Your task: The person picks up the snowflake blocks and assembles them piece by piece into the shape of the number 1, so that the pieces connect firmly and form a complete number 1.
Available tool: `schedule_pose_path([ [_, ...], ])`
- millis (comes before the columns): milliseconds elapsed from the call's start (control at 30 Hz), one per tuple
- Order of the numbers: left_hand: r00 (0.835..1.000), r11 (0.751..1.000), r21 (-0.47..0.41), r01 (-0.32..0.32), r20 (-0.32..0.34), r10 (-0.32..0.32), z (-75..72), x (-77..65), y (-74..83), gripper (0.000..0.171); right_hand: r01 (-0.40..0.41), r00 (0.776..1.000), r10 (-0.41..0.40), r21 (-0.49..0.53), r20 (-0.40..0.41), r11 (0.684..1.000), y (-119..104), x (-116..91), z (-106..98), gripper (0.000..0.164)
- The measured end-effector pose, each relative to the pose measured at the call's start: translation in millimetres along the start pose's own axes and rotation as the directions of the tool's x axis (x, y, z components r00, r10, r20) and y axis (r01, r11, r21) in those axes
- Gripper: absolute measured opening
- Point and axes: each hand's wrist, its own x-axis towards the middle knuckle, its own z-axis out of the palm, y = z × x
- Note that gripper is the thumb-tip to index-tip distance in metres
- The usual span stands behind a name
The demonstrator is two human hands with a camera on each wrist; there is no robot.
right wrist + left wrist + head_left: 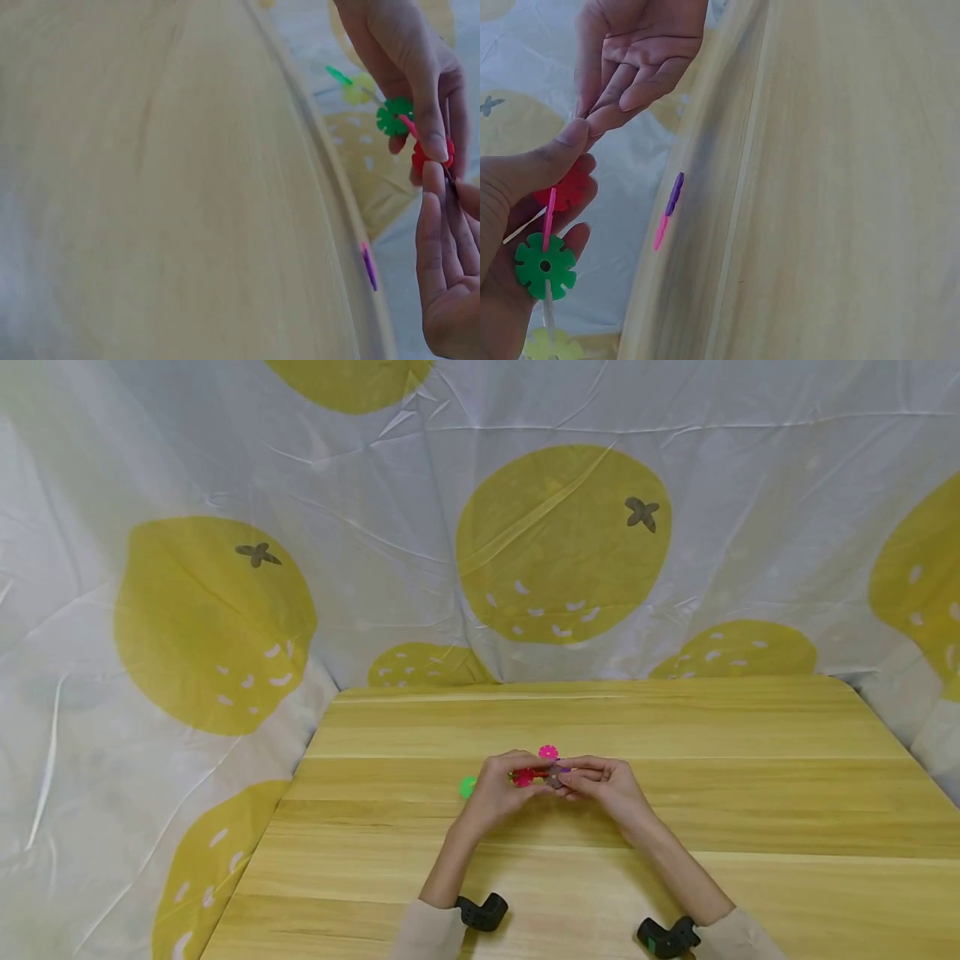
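Yellow wood planks make up the table point(787, 802), and the hands work just over it. Nearest are two pale sleeves point(427, 935), with a black clip point(483, 913) by each wrist. Past them, the left hand point(495, 793) and the right hand point(613, 787) meet at the fingertips. The left hand pinches a red disc point(570, 187), part of a chain point(393, 118). A pink piece point(550, 210) joins it to a green disc point(529, 266), then come a white piece point(548, 300) and a yellow disc point(553, 346). The right hand pinches a gray disc point(555, 777), right by the red one.

I think this step is fitting the gray disc onto the chain. The next move seems to call for lining up the slots, holding the red disc tight, and giving a soft, straight push. Pushed in crooked, it might slip. I can't tell if the two are joined, because fingers hide the spot.

Beyond the hands, a purple piece point(674, 193) and a pink bit point(660, 233) lie end to end. Farthest off, a pale cloth point(390, 535) with big yellow fruit point(555, 552) hangs behind the table.
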Motion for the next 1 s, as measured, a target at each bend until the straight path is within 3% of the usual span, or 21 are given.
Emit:
schedule_pose_path([
  [367, 0.998, 0.998, 0.017, 0.061, 0.01, -0.061, -5.9, -1.6, -1.8, 0.029, -0.001, 1.0, 0.0, -0.015, -0.03, 1.0, 0.4, 2.5, -4.1, 0.04],
  [633, 0.984, 0.984, -0.01, 0.175, -0.006, -0.176, -23.0, -6.1, -6.8, 0.03, -0.071, 0.988, 0.05, -0.144, -0.146, 0.987, -7.7, 7.8, -26.6, 0.04],
  [1000, 0.979, 0.98, -0.002, 0.199, 0.037, -0.199, -26.0, -6.6, -8.0, 0.033, -0.119, 0.99, 0.088, -0.316, -0.113, 0.941, 0.5, 28.4, -21.1, 0.039],
])
